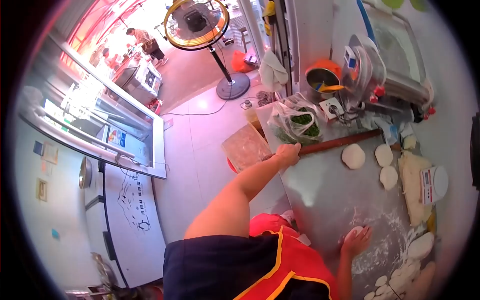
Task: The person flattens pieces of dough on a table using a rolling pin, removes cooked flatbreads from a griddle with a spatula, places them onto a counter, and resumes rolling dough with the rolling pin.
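My left hand (288,155) stretches out over the near edge of the metal worktop (315,200), its fingers closed round the end of a long brown rolling pin (342,143). Lower down, my right hand (356,242) rests on a small pale piece of dough (353,232), partly covered by the fingers. Loose flour (382,245) is scattered about that hand. Beside the rolling pin lie three flattened dough rounds, the largest dough round (353,156) closest to it. More dough pieces (400,277) are heaped at the lower right.
A plastic bag of chopped greens (302,120) sits just beyond the rolling pin, near a metal pot (322,82). A white scale (435,185) stands by a slab of dough (414,187) along the wall. A standing fan (197,22) and other people are in the background.
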Available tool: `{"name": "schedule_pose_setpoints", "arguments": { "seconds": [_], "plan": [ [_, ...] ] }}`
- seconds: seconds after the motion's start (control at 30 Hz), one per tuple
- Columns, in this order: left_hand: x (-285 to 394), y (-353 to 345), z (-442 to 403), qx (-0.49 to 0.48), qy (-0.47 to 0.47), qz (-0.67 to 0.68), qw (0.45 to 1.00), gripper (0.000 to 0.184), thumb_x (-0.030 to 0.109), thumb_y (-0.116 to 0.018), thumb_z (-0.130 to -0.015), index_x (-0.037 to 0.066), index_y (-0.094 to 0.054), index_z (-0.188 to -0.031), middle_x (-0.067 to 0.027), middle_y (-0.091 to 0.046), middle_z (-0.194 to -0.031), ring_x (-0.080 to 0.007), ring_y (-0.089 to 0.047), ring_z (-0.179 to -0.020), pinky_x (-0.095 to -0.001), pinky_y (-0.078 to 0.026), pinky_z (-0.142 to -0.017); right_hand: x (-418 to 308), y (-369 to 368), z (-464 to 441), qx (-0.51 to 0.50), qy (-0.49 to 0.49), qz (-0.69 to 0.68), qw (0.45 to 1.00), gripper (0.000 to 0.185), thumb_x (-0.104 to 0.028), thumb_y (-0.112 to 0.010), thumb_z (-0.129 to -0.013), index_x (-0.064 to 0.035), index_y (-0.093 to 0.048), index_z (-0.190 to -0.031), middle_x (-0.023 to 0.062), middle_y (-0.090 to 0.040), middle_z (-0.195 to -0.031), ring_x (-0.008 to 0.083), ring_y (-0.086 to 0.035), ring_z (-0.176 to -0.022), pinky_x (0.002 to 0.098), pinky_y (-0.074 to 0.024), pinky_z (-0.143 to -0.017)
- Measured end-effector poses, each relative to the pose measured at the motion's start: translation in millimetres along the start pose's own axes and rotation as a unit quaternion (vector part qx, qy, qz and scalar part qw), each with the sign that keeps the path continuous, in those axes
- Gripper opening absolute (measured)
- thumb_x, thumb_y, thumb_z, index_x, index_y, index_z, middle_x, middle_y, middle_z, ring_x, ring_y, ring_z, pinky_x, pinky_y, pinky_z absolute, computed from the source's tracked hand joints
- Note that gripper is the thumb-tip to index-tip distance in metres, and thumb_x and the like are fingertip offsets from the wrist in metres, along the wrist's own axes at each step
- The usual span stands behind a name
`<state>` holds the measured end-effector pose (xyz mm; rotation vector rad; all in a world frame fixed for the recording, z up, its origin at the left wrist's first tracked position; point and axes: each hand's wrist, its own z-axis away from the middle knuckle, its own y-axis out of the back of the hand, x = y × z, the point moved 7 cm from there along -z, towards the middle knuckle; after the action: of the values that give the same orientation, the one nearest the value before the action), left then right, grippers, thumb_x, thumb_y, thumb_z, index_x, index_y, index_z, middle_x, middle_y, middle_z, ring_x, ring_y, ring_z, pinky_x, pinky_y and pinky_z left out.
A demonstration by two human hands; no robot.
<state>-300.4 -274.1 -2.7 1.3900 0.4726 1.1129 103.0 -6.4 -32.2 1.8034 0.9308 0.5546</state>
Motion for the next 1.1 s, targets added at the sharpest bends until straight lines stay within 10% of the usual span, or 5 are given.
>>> {"name": "schedule_pose_setpoints", "arguments": {
  "seconds": [0.23,0.33,0.47,0.83,1.1],
  "plan": [
    [-22.8,6.7,100.3,0.026,0.031,0.071,0.997,0.031,0.027,-0.065,-0.081,0.01,-0.068,-0.106,-0.0201,-0.069,-0.093,-0.0358,-0.067,-0.087,-0.0475,-0.051,-0.079,28.1,-32.6,8.9,-0.004,0.05,-0.003,0.999,0.053,-0.045,-0.039,-0.101,-0.0068,-0.05,-0.136,0.0178,-0.045,-0.144,0.0372,-0.044,-0.132,0.05,-0.0383,-0.104],
    [-39.0,-14.1,131.5,0.06,-0.028,0.053,0.996,0.032,0.018,-0.063,-0.081,0.013,-0.066,-0.112,-0.0197,-0.069,-0.092,-0.0383,-0.067,-0.085,-0.0491,-0.051,-0.075,3.9,-9.3,-1.3,-0.056,0.068,-0.077,0.993,0.035,-0.022,-0.066,-0.082,-0.0094,-0.056,-0.113,0.0162,-0.061,-0.115,0.0361,-0.057,-0.107,0.0512,-0.0456,-0.083],
    [10.9,-28.7,145.4,-0.026,-0.059,0.04,0.997,0.024,0.023,-0.066,-0.082,0.012,-0.063,-0.103,-0.0166,-0.068,-0.086,-0.0384,-0.066,-0.081,-0.0487,-0.05,-0.069,-16.2,16.0,34.8,0.004,0.017,-0.157,0.987,0.057,-0.028,-0.064,-0.086,-0.0047,-0.045,-0.134,0.0203,-0.05,-0.134,0.0389,-0.049,-0.12,0.0571,-0.0358,-0.1],
    [202.1,-81.8,147.5,-0.139,-0.457,-0.073,0.876,0.023,0.026,-0.068,-0.081,0.011,-0.053,-0.09,-0.0115,-0.067,-0.088,-0.0364,-0.063,-0.078,-0.0478,-0.049,-0.063,77.6,122.9,78.3,-0.036,-0.101,-0.097,0.989,0.063,-0.007,-0.071,-0.077,-0.0091,-0.047,-0.135,0.0144,-0.051,-0.134,0.0336,-0.047,-0.127,0.0544,-0.0276,-0.111],
    [216.8,-90.6,159.5,0.058,-0.399,-0.037,0.914,0.051,0.028,-0.063,-0.087,0.005,-0.05,-0.131,-0.0135,-0.053,-0.133,-0.0358,-0.045,-0.127,-0.0518,-0.032,-0.106,86.2,105.0,120.9,-0.07,-0.168,-0.022,0.983,0.055,-0.025,-0.066,-0.087,-0.0073,-0.049,-0.136,0.0157,-0.05,-0.137,0.0321,-0.045,-0.13,0.0532,-0.0309,-0.109]
  ]
}}
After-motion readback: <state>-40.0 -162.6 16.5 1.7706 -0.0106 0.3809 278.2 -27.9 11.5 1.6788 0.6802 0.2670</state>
